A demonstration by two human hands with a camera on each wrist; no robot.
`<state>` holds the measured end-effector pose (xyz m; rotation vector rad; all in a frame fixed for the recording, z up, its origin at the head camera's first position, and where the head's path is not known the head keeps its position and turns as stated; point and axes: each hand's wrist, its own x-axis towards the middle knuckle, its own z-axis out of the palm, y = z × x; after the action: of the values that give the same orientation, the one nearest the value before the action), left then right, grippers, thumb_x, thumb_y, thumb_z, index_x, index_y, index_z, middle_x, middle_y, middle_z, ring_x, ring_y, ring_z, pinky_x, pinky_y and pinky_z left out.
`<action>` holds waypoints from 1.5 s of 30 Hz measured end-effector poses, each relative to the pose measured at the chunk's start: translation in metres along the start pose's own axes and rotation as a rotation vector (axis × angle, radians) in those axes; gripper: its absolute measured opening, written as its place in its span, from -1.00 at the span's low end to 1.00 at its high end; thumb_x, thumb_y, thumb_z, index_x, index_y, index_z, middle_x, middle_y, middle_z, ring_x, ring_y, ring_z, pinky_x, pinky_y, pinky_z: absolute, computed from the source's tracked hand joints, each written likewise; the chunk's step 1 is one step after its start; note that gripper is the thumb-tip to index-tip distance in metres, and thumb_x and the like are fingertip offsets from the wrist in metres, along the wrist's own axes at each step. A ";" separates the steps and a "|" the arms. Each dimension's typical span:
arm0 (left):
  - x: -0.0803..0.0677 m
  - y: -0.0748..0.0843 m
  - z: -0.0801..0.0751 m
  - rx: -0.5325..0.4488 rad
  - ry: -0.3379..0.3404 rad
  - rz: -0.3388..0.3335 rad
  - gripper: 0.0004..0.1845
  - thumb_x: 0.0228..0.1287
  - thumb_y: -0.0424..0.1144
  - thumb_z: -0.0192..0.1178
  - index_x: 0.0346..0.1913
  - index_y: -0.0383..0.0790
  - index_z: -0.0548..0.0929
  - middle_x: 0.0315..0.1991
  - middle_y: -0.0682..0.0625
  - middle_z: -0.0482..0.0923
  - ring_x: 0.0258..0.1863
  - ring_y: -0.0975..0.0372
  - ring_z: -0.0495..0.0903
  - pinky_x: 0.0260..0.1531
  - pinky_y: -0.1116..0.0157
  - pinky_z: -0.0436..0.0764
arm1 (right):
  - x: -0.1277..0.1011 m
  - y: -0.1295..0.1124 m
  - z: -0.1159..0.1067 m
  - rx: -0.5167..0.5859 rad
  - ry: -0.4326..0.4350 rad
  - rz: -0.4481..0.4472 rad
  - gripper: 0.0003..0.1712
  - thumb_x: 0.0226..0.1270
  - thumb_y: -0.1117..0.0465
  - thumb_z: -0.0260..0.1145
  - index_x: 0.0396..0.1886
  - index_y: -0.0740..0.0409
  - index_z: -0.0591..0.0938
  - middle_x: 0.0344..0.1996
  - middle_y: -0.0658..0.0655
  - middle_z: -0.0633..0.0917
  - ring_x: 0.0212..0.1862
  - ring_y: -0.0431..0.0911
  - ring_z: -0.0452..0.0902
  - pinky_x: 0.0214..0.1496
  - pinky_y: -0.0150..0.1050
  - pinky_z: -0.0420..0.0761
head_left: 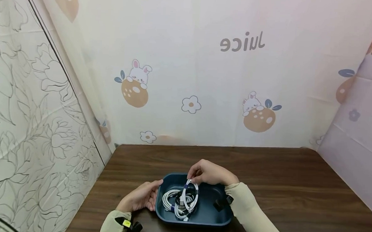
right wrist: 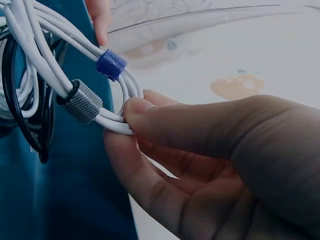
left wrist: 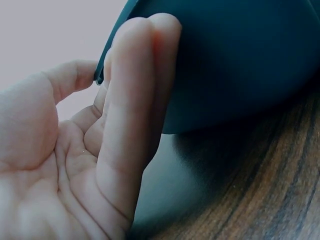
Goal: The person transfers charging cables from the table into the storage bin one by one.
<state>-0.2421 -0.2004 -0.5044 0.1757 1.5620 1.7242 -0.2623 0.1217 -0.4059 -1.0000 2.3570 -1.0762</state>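
Dark wood-grain tabletop [head_left: 295, 183], enclosed by cartoon-printed sheets with rabbits, oranges and flowers. Head view: one dark blue rounded-rectangle plastic tray [head_left: 206, 213] near the front edge, left of centre. Contents: several coiled white cables and one black cable [head_left: 179, 199]. Right hand [head_left: 210, 172], above the tray's far rim, pinches the top of a coiled white cable bundle [head_left: 191, 196] that stands upright in the tray. Left hand [head_left: 140, 197], fingers straight, rests flat against the tray's left outer wall.

Left wrist view: left hand [left wrist: 100, 150] open, fingertips [left wrist: 150, 35] pressed to the tray [left wrist: 240, 65] wall, thumb at its rim.

Right wrist view: right hand [right wrist: 210, 160], thumb and forefinger closed on the white cable bundle [right wrist: 75, 65], just beside its grey wrap [right wrist: 82, 101] and blue hook-and-loop strap [right wrist: 111, 64]; black cable [right wrist: 20, 120] behind.
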 end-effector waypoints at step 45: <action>0.002 0.007 -0.009 0.009 -0.012 0.008 -0.40 0.54 0.23 0.00 -0.53 -0.15 0.58 -0.69 0.08 0.61 -0.70 0.30 0.66 -0.65 0.39 0.69 | -0.050 0.014 -0.028 -0.094 0.172 0.070 -0.75 0.53 0.11 0.31 0.05 0.10 0.74 -0.12 0.01 0.76 -0.17 -0.09 0.67 -0.17 -0.32 0.70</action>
<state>-0.2516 -0.2057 -0.5014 0.1966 1.5624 1.7191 -0.2507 0.1795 -0.3970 -0.8802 2.5811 -1.0730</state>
